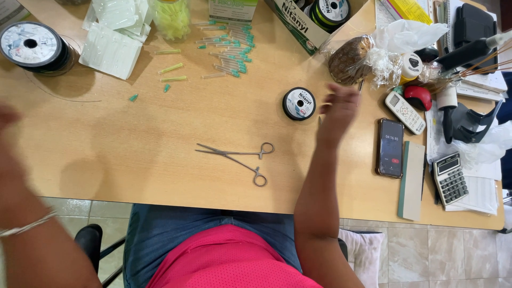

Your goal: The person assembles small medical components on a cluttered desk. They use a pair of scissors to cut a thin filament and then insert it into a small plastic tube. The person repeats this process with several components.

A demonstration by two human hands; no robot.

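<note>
Blurred right hand (338,109), left hand (6,118) cropped

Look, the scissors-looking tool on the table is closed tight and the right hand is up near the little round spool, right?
Not quite. The scissors-like tool lies open, its two arms spread apart on the table, as the head view shows. The rest holds: the right hand is raised just beside the little round spool, not touching the tool.

A small workshop desk is being shown. A wooden table (160,138) is being crowded with line spools (33,45), forceps (237,157), a calculator (449,178) and papers (480,194).
</note>
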